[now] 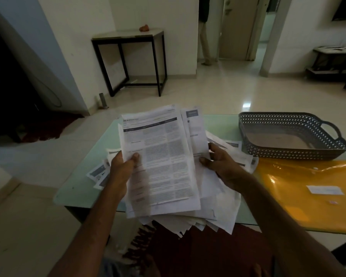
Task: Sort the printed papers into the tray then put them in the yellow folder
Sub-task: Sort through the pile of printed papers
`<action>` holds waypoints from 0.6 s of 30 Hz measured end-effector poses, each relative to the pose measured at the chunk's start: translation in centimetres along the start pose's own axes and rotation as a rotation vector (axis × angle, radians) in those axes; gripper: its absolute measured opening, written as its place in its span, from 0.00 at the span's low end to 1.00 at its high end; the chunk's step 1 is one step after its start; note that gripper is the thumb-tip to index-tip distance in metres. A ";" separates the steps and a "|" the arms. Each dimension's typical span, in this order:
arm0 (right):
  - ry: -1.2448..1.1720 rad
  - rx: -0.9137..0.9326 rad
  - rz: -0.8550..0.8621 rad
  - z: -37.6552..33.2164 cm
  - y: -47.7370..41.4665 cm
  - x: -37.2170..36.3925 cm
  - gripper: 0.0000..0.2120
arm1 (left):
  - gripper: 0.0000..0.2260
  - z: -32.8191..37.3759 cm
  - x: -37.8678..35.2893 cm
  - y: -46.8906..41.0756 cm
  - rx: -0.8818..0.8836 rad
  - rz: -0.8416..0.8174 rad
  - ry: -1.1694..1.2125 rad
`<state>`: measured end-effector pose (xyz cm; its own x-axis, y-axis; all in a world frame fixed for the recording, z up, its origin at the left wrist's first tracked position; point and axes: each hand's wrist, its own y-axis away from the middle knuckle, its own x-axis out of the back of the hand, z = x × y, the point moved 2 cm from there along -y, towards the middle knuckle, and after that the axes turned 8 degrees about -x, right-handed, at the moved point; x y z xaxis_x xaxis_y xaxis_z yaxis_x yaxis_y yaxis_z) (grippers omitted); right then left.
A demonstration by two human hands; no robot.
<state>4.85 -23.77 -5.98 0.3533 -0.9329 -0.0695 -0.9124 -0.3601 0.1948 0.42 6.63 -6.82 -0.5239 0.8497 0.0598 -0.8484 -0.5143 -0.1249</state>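
- Printed papers [164, 160]: thin, limp sheets, fanned and uneven, held above the pale glass bench [82, 182]; more lie loose beneath.
- Left hand [124, 166] pinches the stack's left edge, thumb on top; right hand [218, 162] pinches the right edge.
- Risk: this is an edge grip only, and the lower sheets overhang the near bench edge, so they could slide off.
- Tray [278, 120]: grey lattice plastic with handles, far right, no papers in it.
- Yellow folder [288, 196]: glossy and likely slick, just before the tray.
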 end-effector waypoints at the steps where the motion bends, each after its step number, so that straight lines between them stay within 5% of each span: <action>1: 0.017 -0.019 -0.044 0.2 0.1 -0.5 0.19 | 0.17 -0.1 -0.2 0.1 0.004 -0.025 0.016; 7: 0.148 -0.094 -0.056 0.1 0.0 -1.8 0.11 | 0.15 0.1 0.2 -0.1 -0.072 0.002 -0.059; 12: 0.894 -0.201 0.415 3.1 -1.6 0.4 0.32 | 0.15 0.2 2.4 -0.8 -0.145 0.157 -0.140; 15: 0.945 -0.311 0.395 4.5 -1.4 0.3 0.50 | 0.14 0.1 2.6 -0.8 -0.137 0.162 -0.122; 18: 0.807 -0.299 0.405 4.6 -1.7 0.9 0.49 | 0.15 0.0 2.3 -0.8 -0.141 0.135 -0.133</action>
<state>5.74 -23.99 -10.85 0.1602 -0.6606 0.7335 -0.9456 0.1105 0.3060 -0.07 9.02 -6.53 -0.6452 0.7466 0.1624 -0.7560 -0.5930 -0.2772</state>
